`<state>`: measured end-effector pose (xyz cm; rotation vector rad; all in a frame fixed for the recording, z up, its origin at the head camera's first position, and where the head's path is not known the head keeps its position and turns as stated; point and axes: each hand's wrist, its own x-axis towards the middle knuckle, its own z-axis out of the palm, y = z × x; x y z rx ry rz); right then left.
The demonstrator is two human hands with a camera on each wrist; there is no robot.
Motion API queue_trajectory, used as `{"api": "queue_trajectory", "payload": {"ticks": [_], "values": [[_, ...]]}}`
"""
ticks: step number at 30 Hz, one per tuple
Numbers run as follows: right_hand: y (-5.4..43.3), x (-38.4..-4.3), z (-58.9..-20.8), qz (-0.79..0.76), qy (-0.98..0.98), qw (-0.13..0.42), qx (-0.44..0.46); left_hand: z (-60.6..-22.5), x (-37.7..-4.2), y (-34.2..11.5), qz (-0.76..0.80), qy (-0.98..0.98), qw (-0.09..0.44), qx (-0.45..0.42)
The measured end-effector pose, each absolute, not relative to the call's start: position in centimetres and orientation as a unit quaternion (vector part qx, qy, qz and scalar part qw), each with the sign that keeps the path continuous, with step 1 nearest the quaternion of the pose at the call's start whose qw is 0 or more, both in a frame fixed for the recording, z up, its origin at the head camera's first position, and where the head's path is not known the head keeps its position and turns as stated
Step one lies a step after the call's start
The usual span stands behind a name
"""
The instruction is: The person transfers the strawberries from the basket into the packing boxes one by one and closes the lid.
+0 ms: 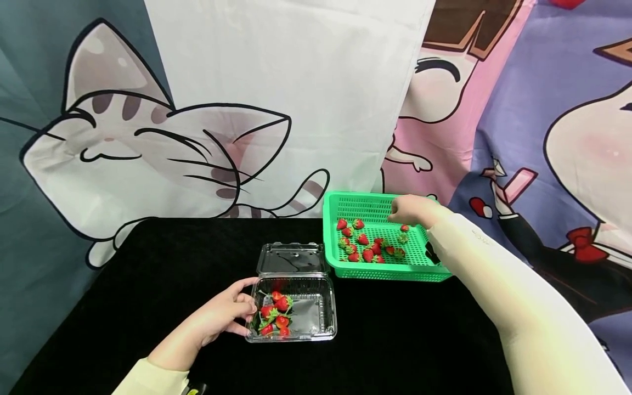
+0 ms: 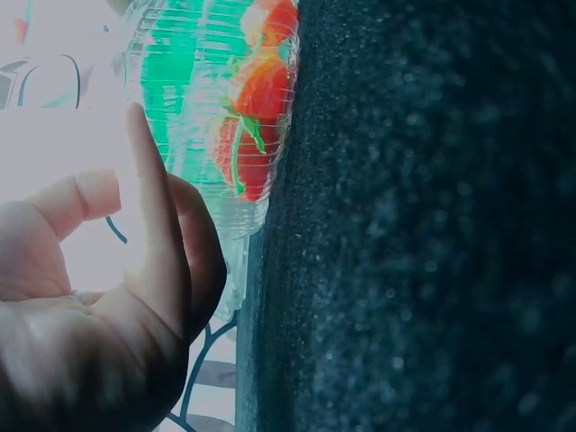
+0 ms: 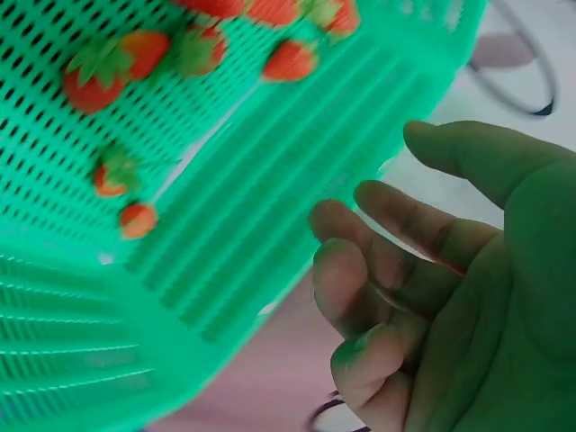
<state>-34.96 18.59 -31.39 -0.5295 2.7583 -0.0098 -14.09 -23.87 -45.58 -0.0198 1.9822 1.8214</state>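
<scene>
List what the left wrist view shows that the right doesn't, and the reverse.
Only the left wrist view: the left hand, the clear box holding its strawberries, and black cloth. Only the right wrist view: the right hand and the inside of the green basket, with more strawberries on its holed floor. Both: strawberries, parts of the printed backdrop, and green, blurred in the left.

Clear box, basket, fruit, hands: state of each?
Clear box: upright, partly filled
Box lid: open, folded back
Box strawberries: loose, in the left half
Green basket: open-topped, holding fruit
Basket strawberries: loose, scattered
Left hand: fingers touching box's left side
Right hand: empty, over basket
</scene>
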Motion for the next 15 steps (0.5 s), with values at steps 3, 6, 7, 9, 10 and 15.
{"api": "queue_trajectory", "payload": {"ticks": [3,6,7,9,10,15], "values": [[19.9,-36.0,-32.3,-0.004,0.974,0.162,-0.157,-45.7,-14.1,-23.8,0.660,0.717,0.225,-0.005],[21.1,-36.9,-33.5,-0.016,0.978,0.162,-0.134,-45.8,-14.1,-23.8,0.658,0.718,0.227,-0.004],[21.4,-37.1,-33.9,-0.020,0.979,0.163,-0.125,-45.9,-14.0,-23.8,0.658,0.718,0.227,-0.004],[22.0,-37.5,-34.7,-0.032,0.979,0.165,-0.113,-45.9,-14.0,-23.7,0.657,0.718,0.228,-0.005],[22.3,-37.6,-35.1,-0.041,0.980,0.167,-0.105,-45.9,-13.9,-23.7,0.657,0.718,0.228,-0.004],[23.4,-37.9,-36.8,-0.073,0.979,0.174,-0.073,-45.9,-13.8,-23.4,0.659,0.716,0.229,0.001]]}}
